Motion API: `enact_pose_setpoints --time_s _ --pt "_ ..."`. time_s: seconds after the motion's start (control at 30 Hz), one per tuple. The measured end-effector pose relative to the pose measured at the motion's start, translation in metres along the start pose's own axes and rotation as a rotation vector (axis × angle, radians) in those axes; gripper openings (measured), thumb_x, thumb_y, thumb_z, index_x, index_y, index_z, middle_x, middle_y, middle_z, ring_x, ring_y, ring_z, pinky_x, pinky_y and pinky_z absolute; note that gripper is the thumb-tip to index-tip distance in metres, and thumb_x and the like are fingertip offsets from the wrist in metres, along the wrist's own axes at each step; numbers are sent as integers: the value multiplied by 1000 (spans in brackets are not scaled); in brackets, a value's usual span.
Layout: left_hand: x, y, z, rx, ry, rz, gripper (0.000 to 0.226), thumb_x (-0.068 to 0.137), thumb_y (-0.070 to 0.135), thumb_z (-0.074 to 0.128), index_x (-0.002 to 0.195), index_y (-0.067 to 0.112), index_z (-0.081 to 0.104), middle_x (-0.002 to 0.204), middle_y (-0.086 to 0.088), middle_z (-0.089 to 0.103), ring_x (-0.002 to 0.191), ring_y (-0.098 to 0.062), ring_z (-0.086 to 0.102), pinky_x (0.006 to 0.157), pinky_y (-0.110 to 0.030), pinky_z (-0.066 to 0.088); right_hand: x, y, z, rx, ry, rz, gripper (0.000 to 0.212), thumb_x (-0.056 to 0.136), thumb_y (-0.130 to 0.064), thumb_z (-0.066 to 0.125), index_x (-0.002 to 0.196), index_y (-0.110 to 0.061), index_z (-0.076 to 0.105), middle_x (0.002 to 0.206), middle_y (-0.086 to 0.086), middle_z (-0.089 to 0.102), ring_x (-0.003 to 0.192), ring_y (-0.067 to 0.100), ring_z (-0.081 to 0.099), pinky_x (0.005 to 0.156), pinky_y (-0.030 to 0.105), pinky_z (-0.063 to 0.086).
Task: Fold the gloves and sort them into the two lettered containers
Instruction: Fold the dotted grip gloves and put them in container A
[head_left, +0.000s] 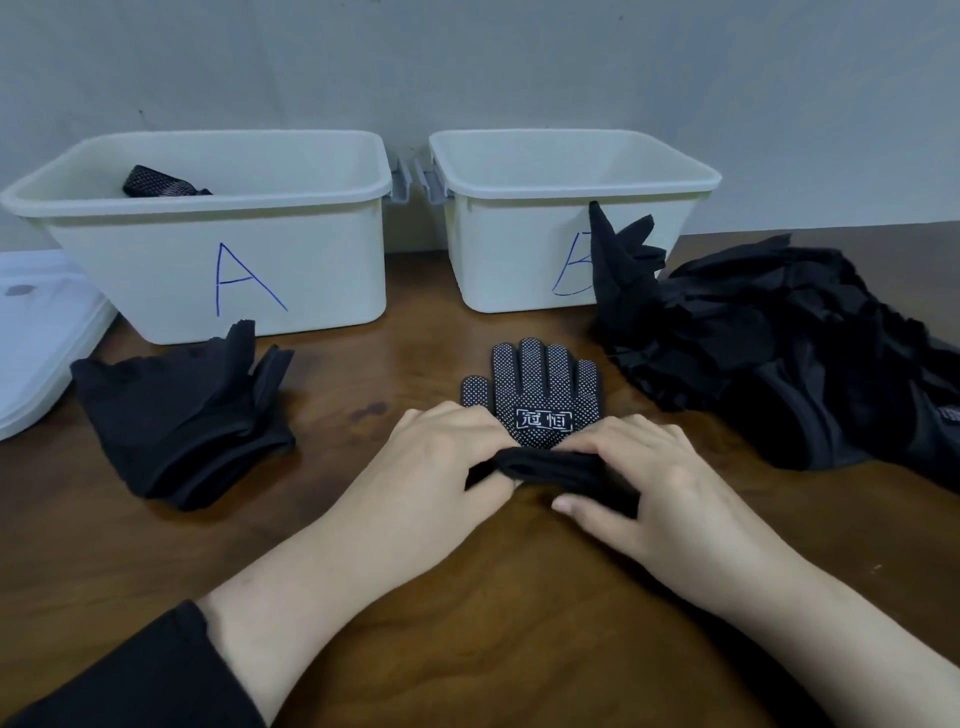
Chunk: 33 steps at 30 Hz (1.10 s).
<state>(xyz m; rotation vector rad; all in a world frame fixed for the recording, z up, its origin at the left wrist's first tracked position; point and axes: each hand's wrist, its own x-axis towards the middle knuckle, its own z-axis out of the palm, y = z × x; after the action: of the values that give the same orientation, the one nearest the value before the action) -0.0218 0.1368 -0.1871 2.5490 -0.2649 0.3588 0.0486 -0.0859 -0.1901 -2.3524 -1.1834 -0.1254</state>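
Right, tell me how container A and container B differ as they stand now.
Container A stands on the left and holds a folded dotted glove; in container B, on the right, no glove shows. A's blue letter is in full view, while B's is partly hidden by the big pile of black gloves leaning on its front. Both are the same pale plastic tubs, upright and lidless.

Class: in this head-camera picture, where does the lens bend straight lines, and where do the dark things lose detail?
Head view: wide-angle bowing tilts the rims of bin A and bin B; soft, even light, faint shadows; the black glove pile merges into one dark mass, while the dotted glove stays crisp.
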Motion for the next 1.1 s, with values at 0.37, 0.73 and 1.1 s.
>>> enact_pose_setpoints --time_s 0.37,0.73,1.1 --pt "11 2 2 -39 93 -172 37 91 37 66 125 43 53 83 16 54 91 0 47 82 -14 35 16 8 7 231 172 208 44 86 -29 77 120 -45 54 100 -21 58 99 4 61 87 13 45" --pt "16 -19 -1 218 -31 100 28 99 30 54 121 27 71 127 14 59 116 -9 49 95 -39 42 18 8 7 -91 62 10 31 102 -39 54 122 -25 74 127 -21 56 119 3 49 101 37 42" --pt "19 -22 -4 231 -134 44 54 96 56 48 145 33 48 142 24 45 130 0 31 111 -29 21 23 10 4 -24 15 84 33 92 -31 65 125 -37 62 120 -28 57 120 0 49 106 28 35"
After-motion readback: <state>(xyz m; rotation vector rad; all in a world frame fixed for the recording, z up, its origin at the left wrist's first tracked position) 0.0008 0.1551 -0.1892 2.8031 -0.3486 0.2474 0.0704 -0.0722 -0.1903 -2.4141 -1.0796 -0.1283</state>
